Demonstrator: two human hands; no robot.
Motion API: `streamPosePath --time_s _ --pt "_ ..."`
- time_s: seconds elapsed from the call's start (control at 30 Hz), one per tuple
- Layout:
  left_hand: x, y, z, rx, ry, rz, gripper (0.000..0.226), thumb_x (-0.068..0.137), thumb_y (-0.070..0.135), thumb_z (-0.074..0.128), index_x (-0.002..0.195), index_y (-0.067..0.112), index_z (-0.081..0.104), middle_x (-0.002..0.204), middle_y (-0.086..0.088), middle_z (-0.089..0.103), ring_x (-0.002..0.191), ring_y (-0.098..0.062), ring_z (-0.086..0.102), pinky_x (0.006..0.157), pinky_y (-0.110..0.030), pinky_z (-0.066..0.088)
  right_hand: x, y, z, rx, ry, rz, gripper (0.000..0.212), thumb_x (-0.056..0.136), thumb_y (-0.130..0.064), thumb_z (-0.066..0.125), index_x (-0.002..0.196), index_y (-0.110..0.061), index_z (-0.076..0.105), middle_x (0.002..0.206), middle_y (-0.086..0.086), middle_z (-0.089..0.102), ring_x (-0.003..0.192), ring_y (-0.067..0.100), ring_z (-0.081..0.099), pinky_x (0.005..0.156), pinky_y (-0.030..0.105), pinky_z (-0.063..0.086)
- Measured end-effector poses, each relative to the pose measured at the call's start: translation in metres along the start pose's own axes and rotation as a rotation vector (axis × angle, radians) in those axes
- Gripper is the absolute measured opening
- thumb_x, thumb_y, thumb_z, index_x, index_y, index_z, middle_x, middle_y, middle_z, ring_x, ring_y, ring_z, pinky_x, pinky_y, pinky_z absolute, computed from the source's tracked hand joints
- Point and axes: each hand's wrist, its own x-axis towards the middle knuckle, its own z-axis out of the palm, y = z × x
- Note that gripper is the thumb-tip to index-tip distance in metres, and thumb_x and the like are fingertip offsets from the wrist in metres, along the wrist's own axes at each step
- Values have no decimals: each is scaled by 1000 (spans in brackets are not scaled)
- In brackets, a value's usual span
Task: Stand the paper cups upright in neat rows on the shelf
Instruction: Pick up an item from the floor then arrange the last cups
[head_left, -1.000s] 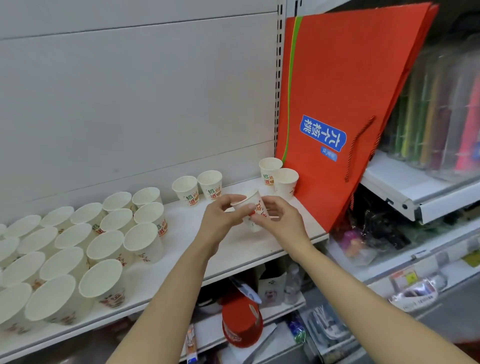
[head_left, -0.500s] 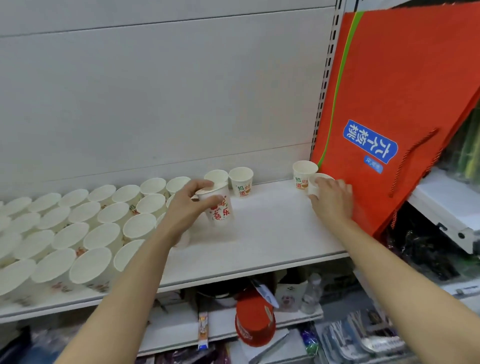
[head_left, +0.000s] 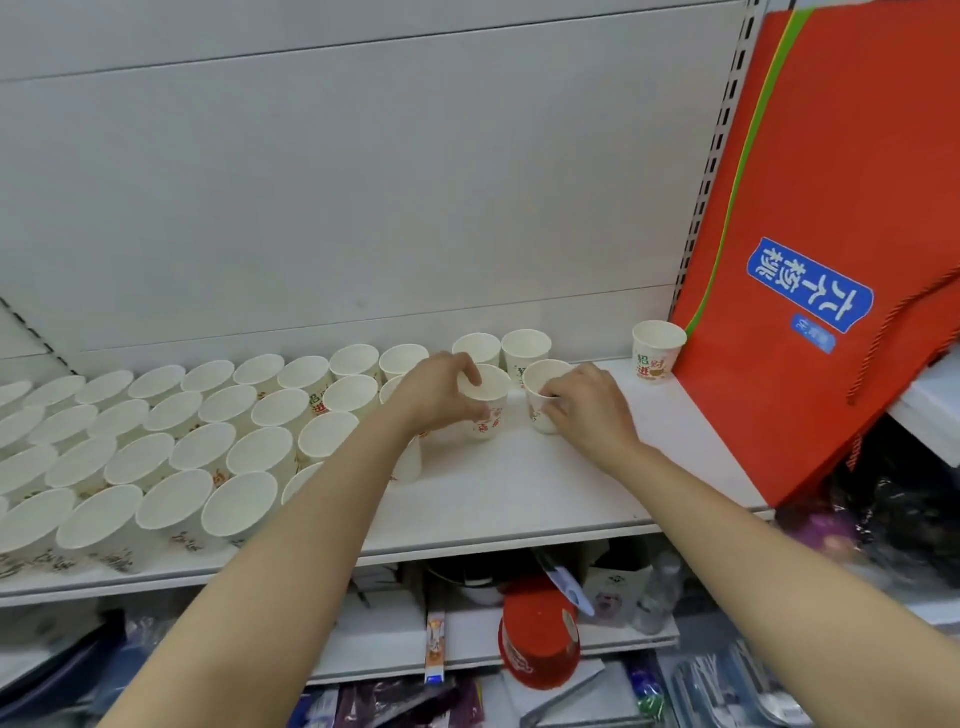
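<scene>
Cups of white paper with red print stand upright on the white shelf (head_left: 545, 499) in the head view: a big block of them (head_left: 197, 441) fills the left part in about four rows, too many and too blurred at the edge to count exactly, two more (head_left: 501, 349) stand at the back wall, and one single cup (head_left: 657, 351) stands apart near the right end, just beside a red paper bag (head_left: 831, 249) that leans there. Both bare forearms reach up from below onto the shelf. The left hand (head_left: 441, 395) grips one cup (head_left: 488, 402) from its left side, with the thumb curled over the rim and the fingers around the wall. The right hand (head_left: 589, 410) holds a second cup (head_left: 543, 395) from its right side, fingers curled against the wall near its base. These two cups are upright, close together but not touching, right of the block and in front of the back pair. All cups are tapered with round open mouths and a matte surface. On the lower shelf a red cup-shaped thing (head_left: 540, 644) lies among blurred packets.
</scene>
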Motion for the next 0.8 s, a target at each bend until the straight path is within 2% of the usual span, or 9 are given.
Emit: streamPosePath --time_s 0.07,0.17,0.27,0.37,0.47,0.57,0.63,0.73,0.8 --pt "3 -3 3 66 -15 14 24 70 31 80 88 20 69 103 2 62 94 -17 60 80 -32 50 3 -4 7 -2 -40 -11 8 80 -14 63 81 -11 70 79 8 66 88 31 53 73 37 43" --pt "7 -7 6 133 -11 69 21 68 31 81 85 21 73 113 3 61 104 -18 58 90 -34 47 3 -2 12 40 -13 -37 6 77 -14 69 83 -12 70 83 5 67 89 30 54 74 38 47" --pt "9 -7 9 135 28 108 30 63 39 86 87 26 74 127 3 57 117 -19 49 100 -36 39 0 7 15 138 101 -56 31 66 -19 81 95 -16 70 98 0 67 96 27 51 84 35 46" --pt "11 -5 15 139 41 133 23 66 39 84 82 27 73 115 5 62 108 -17 54 92 -36 44 2 10 16 215 105 -14 37 65 -19 84 99 -15 70 108 2 64 105 26 49 91 29 40" --pt "14 -6 14 200 46 121 10 72 31 79 78 29 71 98 5 66 97 -19 58 77 -35 49 6 8 18 247 87 -5 28 68 -16 82 93 -15 71 103 -1 66 102 25 49 86 31 44" --pt "19 -13 7 278 -7 153 12 74 28 77 85 28 71 101 4 67 98 -20 57 79 -38 48 11 4 21 242 82 0 22 70 -16 80 90 -15 71 96 -3 68 98 24 50 79 39 48" --pt "19 -16 2 310 -37 194 18 73 35 79 88 28 71 101 5 66 100 -19 55 82 -38 47 12 1 20 258 108 -17 24 72 -24 80 93 -16 71 97 -4 68 98 21 50 81 35 47" --pt "20 -19 -11 116 23 164 31 72 53 77 93 32 70 103 11 65 100 -10 54 84 -32 45 16 3 11 370 179 18 31 84 -35 70 107 -16 68 106 -3 65 106 17 49 86 28 43" --pt "28 -21 -24 58 93 159 31 83 52 69 105 29 70 112 9 65 106 -10 56 88 -32 45 27 11 5 451 147 148 34 91 -39 60 117 -17 62 117 -3 61 113 18 48 92 35 44"
